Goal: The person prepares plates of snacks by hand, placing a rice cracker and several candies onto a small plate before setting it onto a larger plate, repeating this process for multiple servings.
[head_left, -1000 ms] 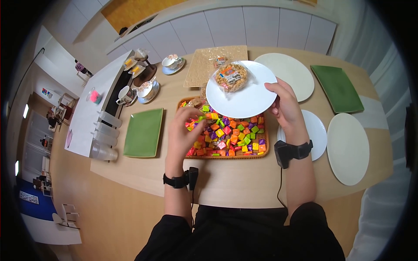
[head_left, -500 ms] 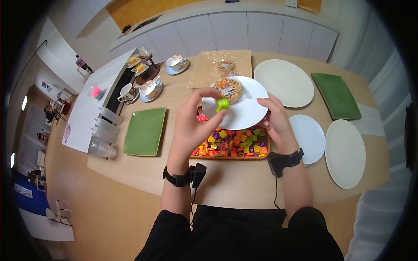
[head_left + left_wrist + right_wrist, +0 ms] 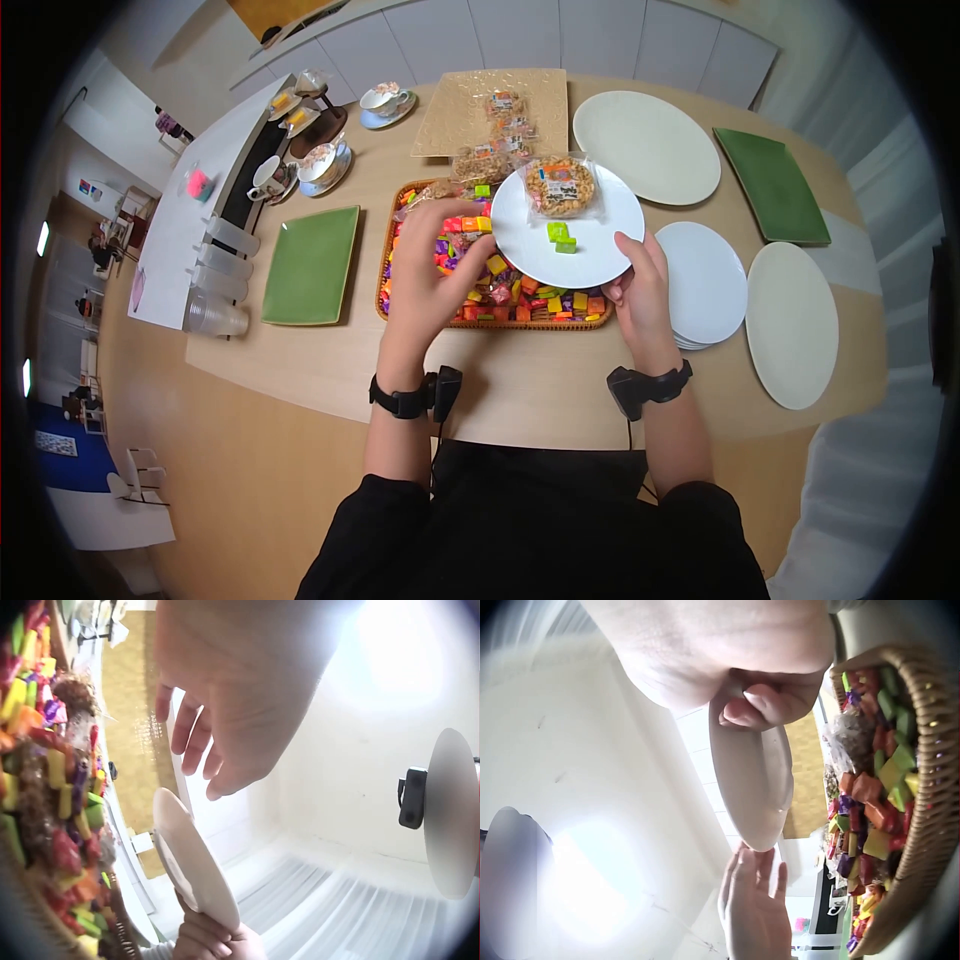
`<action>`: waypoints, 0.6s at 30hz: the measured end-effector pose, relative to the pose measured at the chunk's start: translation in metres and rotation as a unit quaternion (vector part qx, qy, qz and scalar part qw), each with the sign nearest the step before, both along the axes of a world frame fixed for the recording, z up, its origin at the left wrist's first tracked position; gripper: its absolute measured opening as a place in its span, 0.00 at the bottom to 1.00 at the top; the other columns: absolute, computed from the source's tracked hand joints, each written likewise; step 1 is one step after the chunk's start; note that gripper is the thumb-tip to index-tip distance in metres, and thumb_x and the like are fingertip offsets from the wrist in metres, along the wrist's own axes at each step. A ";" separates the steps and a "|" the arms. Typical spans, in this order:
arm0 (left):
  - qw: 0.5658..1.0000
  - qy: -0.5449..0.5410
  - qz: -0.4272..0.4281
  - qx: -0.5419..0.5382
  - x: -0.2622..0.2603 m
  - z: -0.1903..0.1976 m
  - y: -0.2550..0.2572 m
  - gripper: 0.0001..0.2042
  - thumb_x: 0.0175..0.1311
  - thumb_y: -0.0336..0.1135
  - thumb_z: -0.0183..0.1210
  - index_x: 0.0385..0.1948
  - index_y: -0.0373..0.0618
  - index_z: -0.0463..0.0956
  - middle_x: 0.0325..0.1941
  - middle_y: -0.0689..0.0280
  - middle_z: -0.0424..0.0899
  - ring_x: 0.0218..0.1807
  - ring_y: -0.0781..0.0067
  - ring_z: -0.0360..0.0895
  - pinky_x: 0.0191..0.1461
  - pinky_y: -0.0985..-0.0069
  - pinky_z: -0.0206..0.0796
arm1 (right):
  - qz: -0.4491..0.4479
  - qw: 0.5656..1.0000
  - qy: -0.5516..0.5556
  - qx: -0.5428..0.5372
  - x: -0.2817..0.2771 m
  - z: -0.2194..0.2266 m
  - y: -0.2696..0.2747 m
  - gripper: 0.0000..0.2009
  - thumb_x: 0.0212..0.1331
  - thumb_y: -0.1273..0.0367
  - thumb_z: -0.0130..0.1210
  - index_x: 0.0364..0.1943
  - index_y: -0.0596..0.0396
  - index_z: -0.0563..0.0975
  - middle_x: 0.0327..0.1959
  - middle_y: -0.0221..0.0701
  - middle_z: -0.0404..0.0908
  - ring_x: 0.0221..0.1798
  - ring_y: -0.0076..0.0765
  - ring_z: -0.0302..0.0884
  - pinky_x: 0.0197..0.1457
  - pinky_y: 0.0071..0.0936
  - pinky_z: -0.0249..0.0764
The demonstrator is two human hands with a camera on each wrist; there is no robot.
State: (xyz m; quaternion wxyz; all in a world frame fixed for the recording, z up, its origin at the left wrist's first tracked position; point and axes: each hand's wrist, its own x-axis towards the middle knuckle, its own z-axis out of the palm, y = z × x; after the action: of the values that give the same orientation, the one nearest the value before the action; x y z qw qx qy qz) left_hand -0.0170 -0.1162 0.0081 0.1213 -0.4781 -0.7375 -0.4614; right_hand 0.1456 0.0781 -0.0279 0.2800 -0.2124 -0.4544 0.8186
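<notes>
My right hand (image 3: pixel 645 295) pinches the right rim of a small white plate (image 3: pixel 612 210), thumb on top and fingers beneath. On that plate lie a round nut cracker (image 3: pixel 560 188) in clear wrapping and green wrapped candies (image 3: pixel 566 245). To the plate's left, my left hand (image 3: pixel 420 275) hovers over the wicker basket with loosely bent fingers and nothing between them; the left wrist view shows its fingers (image 3: pixel 196 739) apart from the plate (image 3: pixel 199 855). The basket (image 3: pixel 384 270) is full of colourful wrapped candies (image 3: pixel 497 264), partly hidden under plate and hand.
Behind the basket, a tan tray (image 3: pixel 440 115) bears more wrapped crackers (image 3: pixel 505 103). Green plates (image 3: pixel 312 265) (image 3: pixel 775 185), white oval platters (image 3: pixel 648 145) (image 3: pixel 792 325) and a stack of white plates (image 3: pixel 703 283) stand around. Cups (image 3: pixel 318 165) and plastic cups (image 3: pixel 218 318) are at left.
The left hand brought a green candy over the plate and let go; green candies now lie beside the cracker. That hand has drawn back left. The plate has shifted slightly right.
</notes>
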 end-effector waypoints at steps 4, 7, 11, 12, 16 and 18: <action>0.996 -0.079 0.009 -0.031 -0.002 -0.025 -0.018 0.13 0.60 0.27 0.69 0.46 0.38 0.80 0.48 0.59 0.85 0.50 0.65 0.82 0.58 0.69 0.71 | -0.019 1.000 0.001 0.009 -0.001 -0.002 -0.003 0.15 0.72 0.65 0.52 0.57 0.56 0.73 0.30 0.22 0.77 0.20 0.11 0.62 0.20 0.15 0.59; 0.994 -0.081 0.001 -0.074 0.002 -0.030 -0.023 0.13 0.59 0.27 0.69 0.45 0.40 0.79 0.47 0.58 0.85 0.50 0.55 0.82 0.56 0.64 0.73 | -0.028 1.000 0.010 0.008 -0.001 -0.004 -0.006 0.15 0.72 0.65 0.52 0.57 0.56 0.73 0.30 0.22 0.77 0.20 0.11 0.62 0.20 0.15 0.59; 0.993 -0.031 0.002 -0.110 0.005 -0.027 -0.021 0.15 0.57 0.27 0.70 0.45 0.40 0.79 0.47 0.57 0.84 0.50 0.52 0.81 0.56 0.62 0.73 | -0.041 0.999 0.023 0.013 0.001 -0.007 -0.009 0.15 0.72 0.65 0.52 0.57 0.56 0.73 0.30 0.23 0.77 0.19 0.12 0.63 0.19 0.14 0.59; 0.993 -0.010 0.013 -0.119 0.004 -0.026 -0.020 0.15 0.56 0.27 0.70 0.46 0.40 0.79 0.47 0.57 0.84 0.50 0.53 0.81 0.56 0.63 0.73 | -0.040 0.999 0.024 0.013 0.002 -0.006 -0.009 0.15 0.72 0.65 0.52 0.57 0.56 0.73 0.30 0.23 0.77 0.19 0.12 0.63 0.18 0.14 0.59; 0.987 -0.006 0.024 -0.160 0.005 -0.024 -0.015 0.16 0.57 0.30 0.71 0.47 0.41 0.80 0.48 0.56 0.85 0.52 0.51 0.81 0.57 0.61 0.73 | -0.045 0.999 0.013 0.010 0.002 -0.007 -0.010 0.15 0.72 0.65 0.51 0.57 0.56 0.73 0.30 0.24 0.77 0.18 0.12 0.63 0.18 0.14 0.59; 0.985 0.014 0.034 -0.168 0.005 -0.027 -0.013 0.16 0.58 0.31 0.71 0.47 0.41 0.80 0.48 0.55 0.85 0.52 0.51 0.81 0.57 0.61 0.73 | -0.037 0.999 0.009 -0.001 0.003 -0.008 -0.009 0.15 0.72 0.65 0.51 0.57 0.55 0.73 0.30 0.23 0.77 0.19 0.12 0.63 0.18 0.14 0.59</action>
State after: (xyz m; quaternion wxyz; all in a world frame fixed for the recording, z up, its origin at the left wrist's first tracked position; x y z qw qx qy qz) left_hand -0.0118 -0.1294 -0.0185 0.0650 -0.4727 -0.8183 -0.3204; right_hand 0.1483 0.0689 -0.0360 0.3139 -0.2221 -0.4431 0.8098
